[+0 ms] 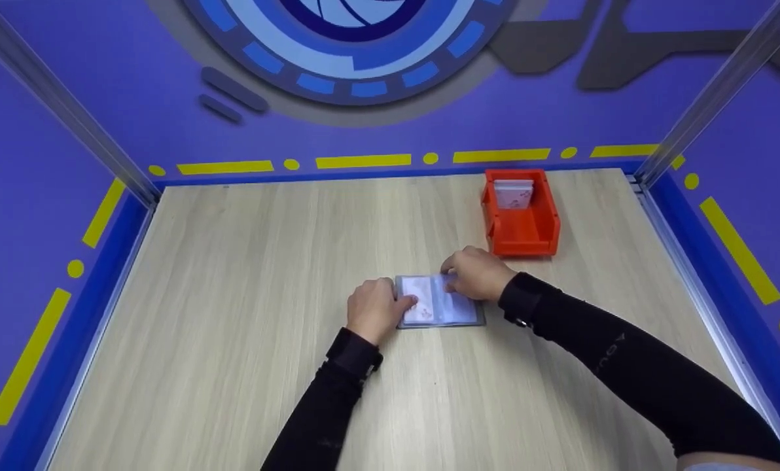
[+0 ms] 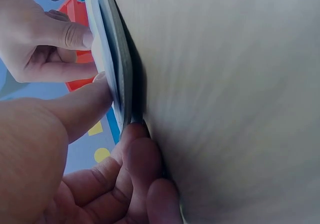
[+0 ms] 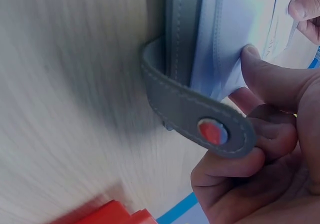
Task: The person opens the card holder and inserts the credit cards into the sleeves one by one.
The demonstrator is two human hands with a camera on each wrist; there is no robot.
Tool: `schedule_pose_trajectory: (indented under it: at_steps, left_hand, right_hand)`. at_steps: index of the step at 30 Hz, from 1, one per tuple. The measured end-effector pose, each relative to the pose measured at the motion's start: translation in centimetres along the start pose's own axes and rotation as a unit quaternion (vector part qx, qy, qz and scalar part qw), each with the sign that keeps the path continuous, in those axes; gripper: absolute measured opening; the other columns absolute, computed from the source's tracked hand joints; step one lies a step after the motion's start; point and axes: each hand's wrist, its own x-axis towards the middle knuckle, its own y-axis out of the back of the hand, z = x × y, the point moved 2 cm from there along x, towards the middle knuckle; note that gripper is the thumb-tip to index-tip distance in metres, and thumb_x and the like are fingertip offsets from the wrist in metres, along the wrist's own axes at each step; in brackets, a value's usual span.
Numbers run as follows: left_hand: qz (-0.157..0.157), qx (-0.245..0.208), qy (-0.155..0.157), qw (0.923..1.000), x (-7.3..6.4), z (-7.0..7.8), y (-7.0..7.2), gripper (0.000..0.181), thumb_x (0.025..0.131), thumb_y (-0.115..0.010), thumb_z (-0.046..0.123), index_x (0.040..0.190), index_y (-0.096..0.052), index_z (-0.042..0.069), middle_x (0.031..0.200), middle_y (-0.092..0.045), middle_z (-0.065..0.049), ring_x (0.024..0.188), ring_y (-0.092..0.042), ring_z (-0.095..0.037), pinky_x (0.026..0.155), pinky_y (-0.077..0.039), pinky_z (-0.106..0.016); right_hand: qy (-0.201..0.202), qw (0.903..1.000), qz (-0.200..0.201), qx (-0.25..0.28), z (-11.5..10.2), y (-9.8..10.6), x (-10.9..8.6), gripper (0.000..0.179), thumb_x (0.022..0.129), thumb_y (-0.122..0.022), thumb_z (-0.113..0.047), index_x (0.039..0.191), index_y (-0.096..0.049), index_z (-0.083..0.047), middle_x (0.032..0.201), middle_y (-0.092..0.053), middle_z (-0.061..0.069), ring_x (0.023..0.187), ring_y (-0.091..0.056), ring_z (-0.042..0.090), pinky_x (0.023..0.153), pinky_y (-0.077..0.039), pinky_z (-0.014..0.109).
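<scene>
Card holder [image 1: 440, 302], a grey wallet type with clear plastic sleeves, is lying open on the wooden table [image 1: 233, 314] pretty much dead centre, a bit toward the near edge. Left hand [image 1: 375, 309] has it by the left edge, thumb on top of the sleeves and the other fingers curled under the cover, so it's a proper pinch. Right hand [image 1: 476, 273] is on the right side, thumb pressing a plastic sleeve [image 3: 240, 38] with the fingers curled behind it, right next to the grey snap strap [image 3: 200, 119]. You can see a card with red pips through the sleeves. Just beyond the right hand sits an orange bin [image 1: 521, 216] with a few playing cards [image 1: 514, 193] standing at its back end.
</scene>
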Motion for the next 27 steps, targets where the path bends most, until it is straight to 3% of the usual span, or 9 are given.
schedule_pose_trajectory:
  at_steps: [5,8,12,20,23,27]
  left_hand:
    - [0.002,0.010,-0.001,1.0000,0.1,0.1,0.0,0.047,0.094,-0.088,0.045,0.071,-0.057,0.017,0.070,-0.053,0.005,0.065,-0.051,-0.015,0.057,-0.036,-0.032]
    - [0.000,0.011,0.000,0.9999,0.1,0.1,0.0,0.048,0.093,-0.088,0.046,0.071,-0.056,0.017,0.070,-0.053,0.005,0.065,-0.051,-0.015,0.058,-0.036,-0.033]
    - [-0.003,0.010,0.004,0.9999,0.1,0.0,-0.1,0.049,0.093,-0.088,0.046,0.070,-0.055,0.018,0.070,-0.054,0.005,0.064,-0.051,-0.015,0.058,-0.036,-0.032]
    - [0.005,0.010,0.001,0.9999,0.0,0.2,0.3,0.047,0.093,-0.088,0.045,0.071,-0.057,0.017,0.071,-0.054,0.004,0.065,-0.050,-0.016,0.058,-0.035,-0.033]
    - [0.005,0.010,0.001,0.9999,0.0,0.1,0.3,0.048,0.093,-0.088,0.046,0.071,-0.057,0.017,0.071,-0.055,0.004,0.065,-0.051,-0.016,0.059,-0.036,-0.034]
    - [0.001,0.008,0.003,1.0000,0.0,0.1,0.1,0.048,0.093,-0.088,0.045,0.071,-0.057,0.017,0.071,-0.056,0.004,0.065,-0.052,-0.016,0.059,-0.036,-0.034]
  right_hand:
    - [0.021,0.9994,0.025,-0.011,0.0,0.4,-0.2,0.027,0.096,-0.086,-0.019,0.120,-0.082,-0.007,0.119,-0.081,0.016,0.111,-0.071,0.034,0.105,-0.058,0.053]
    - [0.015,0.9995,0.027,-0.010,0.0,0.5,-0.2,0.024,0.094,-0.088,-0.022,0.114,-0.081,-0.010,0.113,-0.080,0.015,0.105,-0.068,0.033,0.099,-0.057,0.051]
    - [0.011,0.9994,0.031,-0.010,0.2,0.4,-0.3,0.026,0.095,-0.088,-0.024,0.115,-0.082,-0.009,0.113,-0.081,0.013,0.105,-0.068,0.032,0.100,-0.057,0.051]
    - [0.032,0.9952,0.064,-0.066,-0.6,0.2,-0.7,0.024,0.095,-0.089,-0.023,0.110,-0.085,-0.005,0.098,-0.082,0.010,0.086,-0.070,0.026,0.088,-0.060,0.047]
    - [0.023,0.9969,0.051,-0.055,-0.4,0.2,-0.6,0.023,0.096,-0.088,-0.025,0.107,-0.084,-0.006,0.093,-0.080,0.008,0.083,-0.067,0.025,0.083,-0.058,0.044]
    - [0.002,0.9998,-0.012,-0.015,0.5,0.3,-0.4,0.022,0.101,-0.081,-0.031,0.101,-0.079,-0.009,0.086,-0.070,0.005,0.083,-0.062,0.023,0.077,-0.051,0.037]
